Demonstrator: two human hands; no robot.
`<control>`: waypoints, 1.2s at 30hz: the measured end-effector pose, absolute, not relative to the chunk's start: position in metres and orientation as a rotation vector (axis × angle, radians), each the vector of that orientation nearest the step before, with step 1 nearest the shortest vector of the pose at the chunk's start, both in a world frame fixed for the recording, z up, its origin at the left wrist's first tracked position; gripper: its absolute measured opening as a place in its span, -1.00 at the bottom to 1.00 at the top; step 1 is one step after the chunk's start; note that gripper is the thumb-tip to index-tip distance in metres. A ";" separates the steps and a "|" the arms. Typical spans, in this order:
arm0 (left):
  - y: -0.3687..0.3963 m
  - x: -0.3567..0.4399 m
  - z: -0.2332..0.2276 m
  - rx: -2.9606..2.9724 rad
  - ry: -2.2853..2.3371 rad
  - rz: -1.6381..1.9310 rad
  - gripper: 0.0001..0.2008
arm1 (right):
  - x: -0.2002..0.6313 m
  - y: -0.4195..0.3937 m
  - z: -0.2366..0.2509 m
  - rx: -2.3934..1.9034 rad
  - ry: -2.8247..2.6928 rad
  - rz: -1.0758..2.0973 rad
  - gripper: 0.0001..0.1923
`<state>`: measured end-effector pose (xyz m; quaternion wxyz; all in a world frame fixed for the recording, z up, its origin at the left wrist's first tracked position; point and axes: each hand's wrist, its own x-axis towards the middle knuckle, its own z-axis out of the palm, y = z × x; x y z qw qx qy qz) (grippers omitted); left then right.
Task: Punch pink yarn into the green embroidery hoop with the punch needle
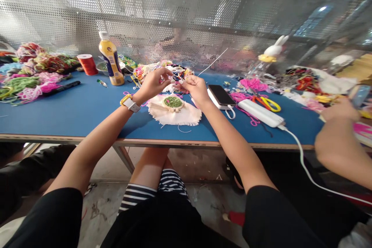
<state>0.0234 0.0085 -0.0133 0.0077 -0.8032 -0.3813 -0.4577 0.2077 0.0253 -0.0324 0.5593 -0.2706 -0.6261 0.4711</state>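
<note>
My left hand (154, 81) and my right hand (196, 88) meet above a small wooden embroidery hoop (173, 103) with green stitching, set in a frayed white cloth (174, 115) on the blue table (72, 108). Both hands pinch something thin between their fingertips, likely thread or a needle; it is too small to tell. A white thread (213, 61) runs up and right from my hands. A yellow-banded watch (130, 103) sits on my left wrist.
A yellow bottle (111, 59) and red spool (87, 64) stand at the back left beside yarn piles (27, 73). A phone (221, 95), white power bank (260, 113) with cable and yellow scissors (269, 103) lie to the right. Another person's arm (340, 139) reaches in at the right.
</note>
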 end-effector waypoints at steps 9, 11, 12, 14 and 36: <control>0.017 0.019 -0.016 -2.342 -1.258 -1.323 -0.91 | 0.226 0.027 -0.029 -0.782 -1.780 0.420 -0.53; 0.021 0.016 -0.018 -2.263 -1.298 -1.374 -0.92 | 0.229 0.025 -0.025 -0.788 -1.795 0.447 -0.53; 0.023 0.014 -0.019 -2.231 -1.304 -1.399 -0.92 | 0.230 0.024 -0.023 -0.787 -1.805 0.476 -0.53; 0.028 0.008 -0.021 -2.179 -1.306 -1.456 -0.93 | 0.232 0.024 -0.021 -0.786 -1.856 0.515 -0.54; 0.036 -0.003 -0.034 -2.083 -1.425 -1.433 -0.90 | 0.251 0.046 -0.015 -0.485 -1.280 1.169 -0.55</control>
